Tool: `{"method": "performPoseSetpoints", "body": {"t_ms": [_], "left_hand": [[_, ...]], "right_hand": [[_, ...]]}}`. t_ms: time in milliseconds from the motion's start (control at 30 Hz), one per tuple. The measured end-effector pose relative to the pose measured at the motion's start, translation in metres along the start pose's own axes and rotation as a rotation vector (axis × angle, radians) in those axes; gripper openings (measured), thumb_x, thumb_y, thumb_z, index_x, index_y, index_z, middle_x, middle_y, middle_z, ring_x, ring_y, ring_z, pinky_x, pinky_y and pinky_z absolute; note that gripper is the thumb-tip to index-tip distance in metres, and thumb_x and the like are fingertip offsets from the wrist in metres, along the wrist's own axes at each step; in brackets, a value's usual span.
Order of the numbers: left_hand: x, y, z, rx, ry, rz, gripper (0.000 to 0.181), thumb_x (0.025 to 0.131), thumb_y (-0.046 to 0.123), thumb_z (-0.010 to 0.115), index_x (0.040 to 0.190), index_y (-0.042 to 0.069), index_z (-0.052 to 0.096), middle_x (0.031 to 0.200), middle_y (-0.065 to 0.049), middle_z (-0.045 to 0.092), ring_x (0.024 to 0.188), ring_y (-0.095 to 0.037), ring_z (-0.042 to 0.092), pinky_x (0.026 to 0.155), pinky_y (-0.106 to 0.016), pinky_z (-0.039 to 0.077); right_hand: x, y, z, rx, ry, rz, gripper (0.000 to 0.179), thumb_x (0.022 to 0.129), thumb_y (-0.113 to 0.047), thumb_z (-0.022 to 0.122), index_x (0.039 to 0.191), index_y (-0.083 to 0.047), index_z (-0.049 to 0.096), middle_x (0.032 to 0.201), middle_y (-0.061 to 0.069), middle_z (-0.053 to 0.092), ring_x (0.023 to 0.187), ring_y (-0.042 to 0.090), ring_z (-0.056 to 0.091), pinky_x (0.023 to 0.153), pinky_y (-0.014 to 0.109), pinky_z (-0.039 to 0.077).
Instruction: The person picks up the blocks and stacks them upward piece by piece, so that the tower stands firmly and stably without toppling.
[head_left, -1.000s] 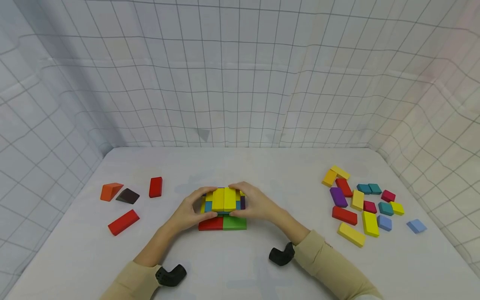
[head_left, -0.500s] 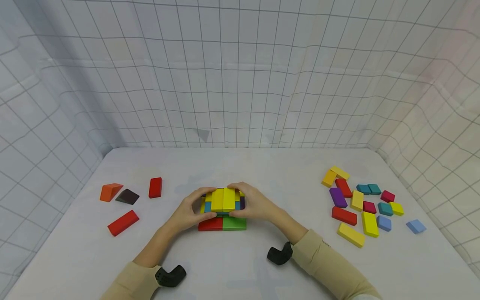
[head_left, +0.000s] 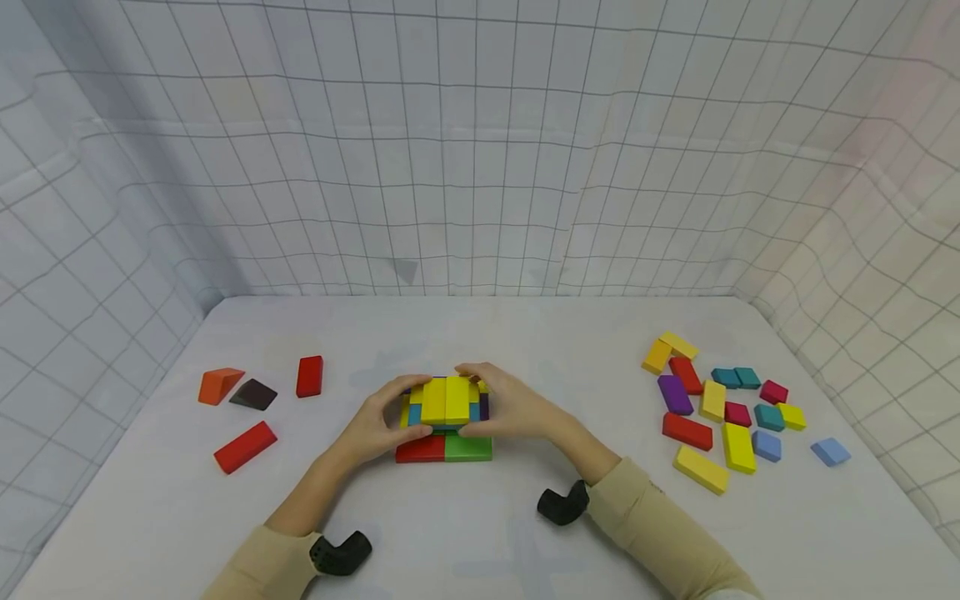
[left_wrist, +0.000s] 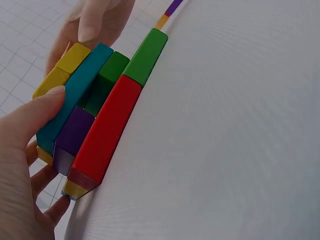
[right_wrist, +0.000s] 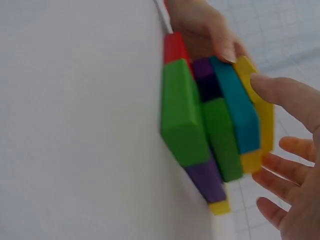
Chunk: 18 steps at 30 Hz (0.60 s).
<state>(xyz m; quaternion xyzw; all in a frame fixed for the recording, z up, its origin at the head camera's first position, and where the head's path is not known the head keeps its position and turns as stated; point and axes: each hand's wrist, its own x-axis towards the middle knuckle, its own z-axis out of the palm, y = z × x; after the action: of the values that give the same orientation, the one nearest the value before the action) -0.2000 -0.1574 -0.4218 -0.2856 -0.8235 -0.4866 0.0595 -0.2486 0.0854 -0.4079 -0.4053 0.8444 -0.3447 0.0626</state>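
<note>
A low layered stack of wooden blocks stands at the middle of the table, with a red block and a green block along its bottom front. Purple and dark green blocks lie over these, then a long teal block, with yellow blocks on top. My left hand grips the stack's left end, thumb on the teal and yellow edge in the left wrist view, fingers behind. Opposite, my right hand spans the right end, thumb at the yellow block in the blurred right wrist view, fingers curled round the far side.
Loose blocks lie left: an orange triangular block, a dark triangular one and red blocks. Several mixed blocks, including a purple one and a light blue one, are scattered right. A gridded white curtain encloses the table.
Both hands stay at the stack's ends. The right index finger has lifted slightly at the far edge; the top yellow blocks have shifted very little, if at all.
</note>
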Motion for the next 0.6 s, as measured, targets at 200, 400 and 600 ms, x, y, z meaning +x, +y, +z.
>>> {"method": "performPoseSetpoints", "body": {"t_ms": [200,400,600], "left_hand": [[-0.001,0.000,0.000,-0.006,0.002,-0.024,0.060,0.073,0.001,0.073,0.127,-0.002,0.047,0.128,-0.016,0.049,0.115,-0.027,0.043,0.102,-0.042,0.034],[-0.001,0.003,0.000,-0.003,0.001,-0.032,0.060,0.074,0.002,0.073,0.128,-0.001,0.046,0.129,-0.015,0.049,0.117,-0.027,0.042,0.104,-0.031,0.032],[-0.001,-0.010,0.004,0.014,0.008,-0.016,0.061,0.073,0.001,0.073,0.128,0.000,0.047,0.129,-0.015,0.049,0.116,-0.027,0.042,0.103,-0.044,0.033]], "right_hand": [[-0.031,0.036,-0.054,0.053,0.152,0.080,0.068,0.081,-0.024,0.070,0.138,-0.007,0.036,0.134,0.015,0.044,0.118,0.028,0.044,0.096,0.051,0.036],[-0.086,0.089,-0.110,-0.017,0.323,0.367,0.061,0.085,-0.021,0.065,0.138,-0.007,0.036,0.135,0.018,0.042,0.121,0.034,0.038,0.098,0.055,0.031],[-0.130,0.126,-0.134,-0.065,0.297,0.621,0.060,0.088,-0.022,0.061,0.138,-0.004,0.034,0.137,0.024,0.034,0.123,0.042,0.031,0.100,0.061,0.025]]}}
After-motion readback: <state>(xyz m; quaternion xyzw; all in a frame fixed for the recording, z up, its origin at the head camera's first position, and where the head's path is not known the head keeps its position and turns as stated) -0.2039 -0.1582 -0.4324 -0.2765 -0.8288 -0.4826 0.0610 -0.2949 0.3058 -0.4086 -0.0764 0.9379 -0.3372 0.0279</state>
